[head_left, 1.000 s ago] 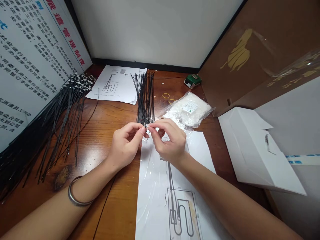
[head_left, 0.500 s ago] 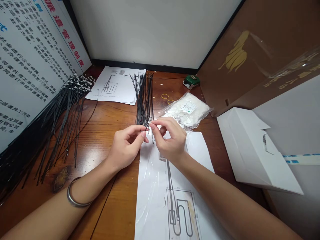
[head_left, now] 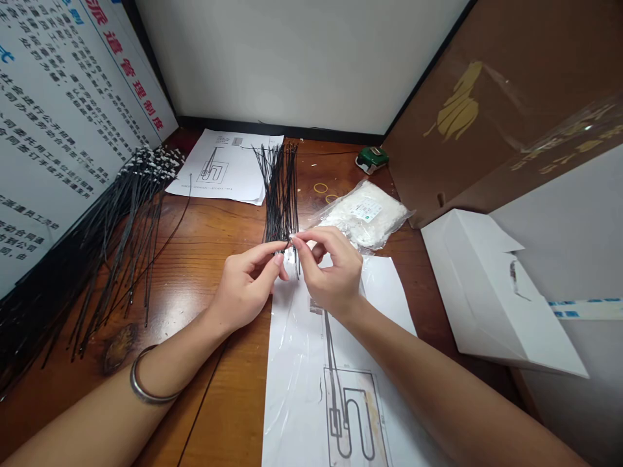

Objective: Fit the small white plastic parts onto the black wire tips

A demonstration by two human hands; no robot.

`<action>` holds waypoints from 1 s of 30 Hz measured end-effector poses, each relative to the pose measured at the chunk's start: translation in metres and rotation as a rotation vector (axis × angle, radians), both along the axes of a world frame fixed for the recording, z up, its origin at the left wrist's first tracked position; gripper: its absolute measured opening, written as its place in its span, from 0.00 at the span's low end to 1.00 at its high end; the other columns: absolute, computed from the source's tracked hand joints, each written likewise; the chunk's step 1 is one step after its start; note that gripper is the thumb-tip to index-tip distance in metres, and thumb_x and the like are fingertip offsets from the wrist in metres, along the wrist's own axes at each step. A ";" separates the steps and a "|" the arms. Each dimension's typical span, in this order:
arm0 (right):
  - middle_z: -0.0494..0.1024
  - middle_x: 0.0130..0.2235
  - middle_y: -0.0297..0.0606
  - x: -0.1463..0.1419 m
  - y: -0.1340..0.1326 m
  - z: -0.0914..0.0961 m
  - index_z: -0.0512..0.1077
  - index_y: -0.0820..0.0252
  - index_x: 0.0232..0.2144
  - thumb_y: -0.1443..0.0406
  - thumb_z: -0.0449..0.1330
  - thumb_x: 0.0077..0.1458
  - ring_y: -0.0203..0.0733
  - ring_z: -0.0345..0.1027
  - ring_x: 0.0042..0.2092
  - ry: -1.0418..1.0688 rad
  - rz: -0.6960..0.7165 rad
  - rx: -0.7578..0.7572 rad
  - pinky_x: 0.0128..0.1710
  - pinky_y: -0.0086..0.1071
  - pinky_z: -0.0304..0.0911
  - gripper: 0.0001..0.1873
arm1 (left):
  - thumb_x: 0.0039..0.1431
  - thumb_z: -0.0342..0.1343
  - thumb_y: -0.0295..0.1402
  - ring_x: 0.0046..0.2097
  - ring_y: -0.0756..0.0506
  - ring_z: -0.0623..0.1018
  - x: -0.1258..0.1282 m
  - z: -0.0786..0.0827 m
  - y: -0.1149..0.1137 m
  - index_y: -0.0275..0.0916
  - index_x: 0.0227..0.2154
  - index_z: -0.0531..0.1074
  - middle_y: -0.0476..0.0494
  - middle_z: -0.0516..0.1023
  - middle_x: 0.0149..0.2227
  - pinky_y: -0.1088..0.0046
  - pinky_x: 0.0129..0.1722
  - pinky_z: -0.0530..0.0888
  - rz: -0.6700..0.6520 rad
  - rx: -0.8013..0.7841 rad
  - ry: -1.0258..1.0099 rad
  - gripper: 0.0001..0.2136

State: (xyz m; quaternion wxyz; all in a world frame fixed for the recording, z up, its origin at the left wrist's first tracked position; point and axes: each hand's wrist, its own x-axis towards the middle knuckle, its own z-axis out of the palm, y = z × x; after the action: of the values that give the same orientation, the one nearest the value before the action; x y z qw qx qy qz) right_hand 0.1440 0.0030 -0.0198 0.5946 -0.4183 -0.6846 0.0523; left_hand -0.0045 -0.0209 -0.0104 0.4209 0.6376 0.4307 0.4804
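My left hand (head_left: 250, 275) pinches a thin black wire near its end, thumb and forefinger drawn together. Right beside it, the fingertips of my right hand (head_left: 331, 266) are closed on a small white piece, which looks like a connector housing; the fingers partly hide it. The two hands almost meet at the front end of a bundle of black wires (head_left: 280, 194) lying on the table. Behind my right hand lies a clear plastic bag of small white parts (head_left: 384, 217). Under both hands is a printed drawing sheet (head_left: 296, 363).
A large heap of black wires with white ends (head_left: 121, 220) lies at the left against a printed board (head_left: 63, 110). Further back are another drawing sheet (head_left: 189, 181), a green tape measure (head_left: 372, 159) and rubber bands (head_left: 320, 188). At the right stands a white box (head_left: 487, 292).
Very little differs. My left forefinger has shifted slightly toward the white piece in my right fingertips; both arms keep their places.
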 end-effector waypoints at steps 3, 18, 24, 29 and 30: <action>0.75 0.30 0.35 0.009 0.011 0.007 0.72 0.59 0.31 0.64 0.58 0.58 0.32 0.61 0.22 0.126 -0.163 -0.058 0.19 0.29 0.59 0.05 | 0.60 0.53 0.33 0.21 0.53 0.71 0.001 0.001 -0.002 0.35 0.42 0.76 0.45 0.78 0.23 0.78 0.21 0.71 -0.035 -0.014 0.047 0.12; 0.74 0.20 0.33 0.099 0.036 0.053 0.80 0.52 0.25 0.75 0.61 0.42 0.39 0.64 0.25 -0.687 -0.243 -0.799 0.24 0.32 0.55 0.14 | 0.56 0.56 0.32 0.16 0.57 0.63 -0.092 0.041 0.046 0.37 0.38 0.77 0.50 0.80 0.27 0.78 0.16 0.61 0.388 -0.010 0.374 0.09; 0.80 0.30 0.39 0.090 0.036 0.049 0.80 0.52 0.36 0.72 0.60 0.45 0.47 0.71 0.37 -0.832 -0.281 -0.861 0.30 0.33 0.58 0.17 | 0.55 0.55 0.33 0.37 0.41 0.75 -0.146 0.061 0.074 0.38 0.44 0.75 0.48 0.78 0.28 0.60 0.41 0.68 0.713 0.041 0.967 0.14; 0.81 0.39 0.40 0.088 0.036 0.048 0.79 0.53 0.39 0.69 0.58 0.49 0.48 0.72 0.42 -0.838 -0.272 -0.910 0.35 0.33 0.59 0.15 | 0.56 0.51 0.35 0.57 0.28 0.65 -0.131 0.066 0.074 0.30 0.53 0.67 0.36 0.72 0.51 0.49 0.51 0.64 0.603 0.041 1.324 0.23; 0.81 0.39 0.40 0.089 0.037 0.046 0.79 0.53 0.38 0.69 0.58 0.49 0.48 0.72 0.42 -0.837 -0.269 -0.911 0.35 0.33 0.59 0.15 | 0.57 0.50 0.35 0.58 0.29 0.64 -0.120 0.066 0.071 0.29 0.52 0.67 0.35 0.71 0.53 0.51 0.52 0.64 0.528 0.077 1.339 0.22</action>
State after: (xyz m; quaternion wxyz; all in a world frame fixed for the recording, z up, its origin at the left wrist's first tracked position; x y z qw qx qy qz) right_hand 0.2330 0.0396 0.0266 0.0403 -0.6969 -0.7097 0.0951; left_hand -0.1246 0.0498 0.0558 -0.0866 0.6843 0.7188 0.0872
